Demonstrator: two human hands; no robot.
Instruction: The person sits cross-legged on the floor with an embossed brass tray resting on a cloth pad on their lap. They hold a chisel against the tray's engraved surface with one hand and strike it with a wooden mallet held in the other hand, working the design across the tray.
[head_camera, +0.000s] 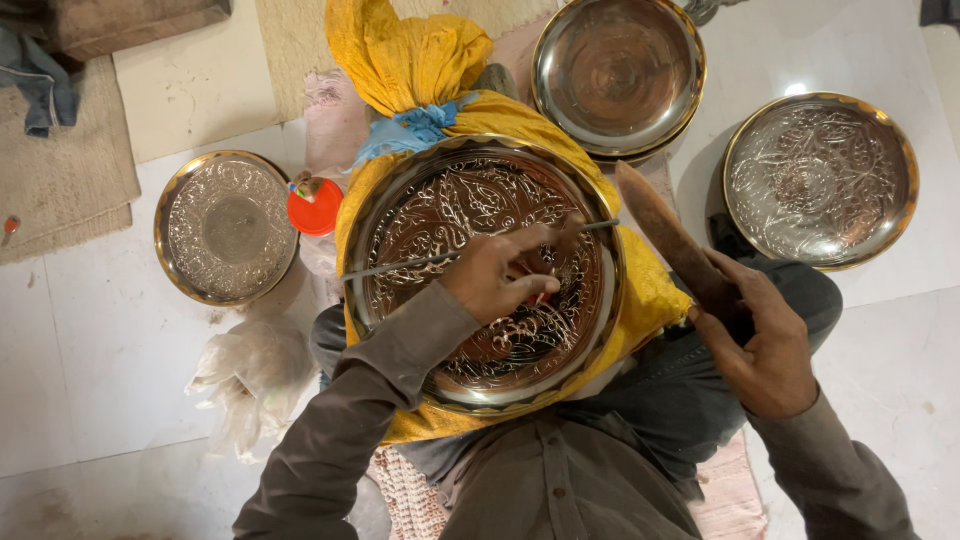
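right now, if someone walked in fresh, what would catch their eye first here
The large engraved metal plate in the middle, resting on a bright yellow cloth bundle in the person's lap. The left hand presses a thin metal rod against the plate, and the right hand grips a brown wooden stick beside it. Three more shiny plates ring the scene: one at left, a plainer one at top, one at right.

Plastic bag (250, 375): crumpled, clear-white, on the floor (90, 340), near left.
Labels, signs, screens: none visible.
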